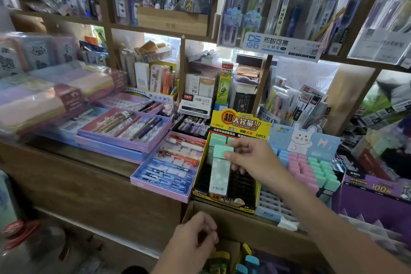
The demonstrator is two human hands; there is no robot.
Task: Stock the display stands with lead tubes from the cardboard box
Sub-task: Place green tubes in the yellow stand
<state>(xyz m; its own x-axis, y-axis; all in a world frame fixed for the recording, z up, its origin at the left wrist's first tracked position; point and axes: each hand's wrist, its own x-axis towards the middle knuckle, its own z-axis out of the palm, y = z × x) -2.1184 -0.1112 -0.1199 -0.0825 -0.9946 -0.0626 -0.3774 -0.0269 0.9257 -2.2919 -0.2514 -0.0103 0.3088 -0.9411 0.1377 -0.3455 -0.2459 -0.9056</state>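
Tube (220, 173), mint with a barcode at its lower end, is centre frame, tilted over the black slots of the yellow stand (240, 121). Right hand (251, 158) pinches it at the cap end. The thumb tip is on the cap's front face and the other fingers (241, 169) curl round the far side. The long body hangs free below the grip. Its lower end is over the stand's front rows; touching or just above, can't tell. The cap grip looks chosen so the bottom can enter a slot first, with fingers clear of neighbours.

2 mint caps (218, 139) already stand in the back row, just above the held cap. Filling probably runs back to front so placed tubes don't block the reach. Most slots look dark and unfilled, so this stand is early on, my guess.

Left hand (195, 236) is low centre, over the box (230, 248) at the bottom edge. Its fingers are curled inward; whether they hold anything, can't tell. It is likely parked there to fetch the next one. Spare tubes (252, 260) with blue and yellow-green caps show in the box.

Blue stand (300, 138), with a rabbit card, sits right of the yellow one. It has blue, pink and mint caps in its rear rows and open slots in front.
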